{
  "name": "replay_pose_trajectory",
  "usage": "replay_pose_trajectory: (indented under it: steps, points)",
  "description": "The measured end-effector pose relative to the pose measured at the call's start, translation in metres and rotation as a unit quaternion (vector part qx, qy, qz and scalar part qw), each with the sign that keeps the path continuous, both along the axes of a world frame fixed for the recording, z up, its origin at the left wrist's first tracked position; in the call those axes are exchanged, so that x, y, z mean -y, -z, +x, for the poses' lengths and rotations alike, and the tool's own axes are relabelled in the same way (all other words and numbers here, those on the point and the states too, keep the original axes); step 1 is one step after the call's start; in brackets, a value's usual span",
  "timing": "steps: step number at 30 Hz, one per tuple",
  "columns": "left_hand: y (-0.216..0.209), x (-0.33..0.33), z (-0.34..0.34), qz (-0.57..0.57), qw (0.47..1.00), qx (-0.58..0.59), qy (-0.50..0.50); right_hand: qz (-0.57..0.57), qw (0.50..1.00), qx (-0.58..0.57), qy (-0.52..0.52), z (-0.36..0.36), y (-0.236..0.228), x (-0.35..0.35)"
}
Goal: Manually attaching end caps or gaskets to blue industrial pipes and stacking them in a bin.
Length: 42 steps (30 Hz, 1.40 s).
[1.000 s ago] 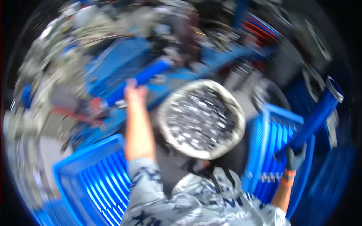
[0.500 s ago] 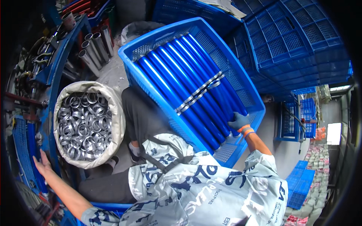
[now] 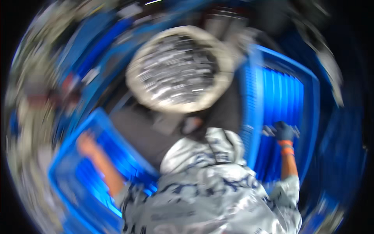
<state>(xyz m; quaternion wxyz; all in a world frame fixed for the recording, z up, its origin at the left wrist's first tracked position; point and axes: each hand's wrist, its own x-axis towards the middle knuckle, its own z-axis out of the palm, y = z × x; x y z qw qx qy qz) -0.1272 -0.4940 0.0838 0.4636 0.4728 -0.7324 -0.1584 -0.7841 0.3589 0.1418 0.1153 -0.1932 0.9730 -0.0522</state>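
Strong motion blur covers the whole view. My right hand (image 3: 284,131), in a dark glove with an orange band at the wrist, is over the blue tubes (image 3: 281,91) in the right-hand blue crate (image 3: 314,105). It is by the silvery tube ends midway along the crate; its fingers are smeared. Bare, my left hand (image 3: 87,144) reaches over the left-hand blue crate (image 3: 134,154), where more blue tubes (image 3: 89,181) lie. Its fingers are too blurred to read.
Ahead of me, between the crates, stands a pale sack (image 3: 226,74) filled with silvery metal rings (image 3: 177,70). A blue machine frame (image 3: 113,58) runs along the far left. Dark blue stacked crates (image 3: 341,144) stand at the right.
My view has swung left, so the sack now sits ahead and the tube crate at the right. The left-hand crate has come into view. My left hand has left the machine side and is over that crate.
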Motion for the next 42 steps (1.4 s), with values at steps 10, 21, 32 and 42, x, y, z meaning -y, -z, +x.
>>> replay_pose_trajectory:
  steps: [10,21,32,42]
  points:
    - [0.201,-0.362,0.167,0.471,0.769,0.186,-0.391,-0.274,0.869,0.013,-0.412,0.012,-0.026,0.468]
    - [0.167,-0.315,0.137,0.312,0.823,0.157,-0.448,0.108,0.890,-0.106,-0.430,0.000,0.029,0.523]
    - [0.107,-0.247,0.083,0.564,0.742,0.071,-0.355,0.055,0.885,-0.044,-0.460,-0.035,-0.007,0.467]
    - [-0.060,-0.169,0.046,0.107,0.902,-0.265,-0.322,-0.398,0.830,0.361,-0.150,0.027,-0.068,0.459]
